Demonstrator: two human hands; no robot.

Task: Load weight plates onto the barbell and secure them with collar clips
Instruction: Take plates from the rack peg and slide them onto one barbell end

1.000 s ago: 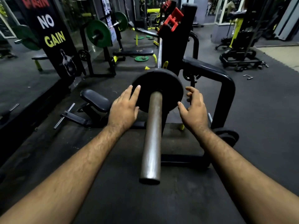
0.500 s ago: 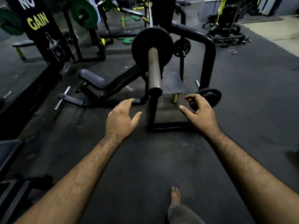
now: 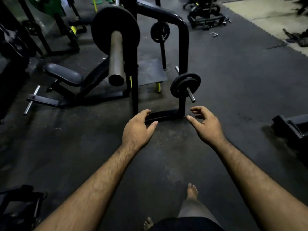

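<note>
Both hands had come away from the bar. The left hand [image 3: 137,129] hung over the dark rubber floor [image 3: 233,97] with fingers loosely curved and thumb out, holding nothing; the right hand [image 3: 205,125] matched it, fingers half-spread and empty, just near of the black steel rack frame [image 3: 183,39].

A second earlier those hands had flanked the large black round weight plate [image 3: 101,27] on the grey steel barbell sleeve [image 3: 116,54]. That plate now sat far up the sleeve, well apart from both hands, with the sleeve's near end bare. No collar clip could be seen on the bar.

To the right, a stack of small black iron plates [image 3: 185,85] rested on a storage peg low on the rack, just beyond the right hand. Another small plate [image 3: 160,31] hung on a peg farther back. A black padded bench seat [image 3: 64,74] lay to the left.

The first plate appeared loaded, and the person seemed to have stepped back towards the stored plates for the next one. The plate remained unsecured.
</note>
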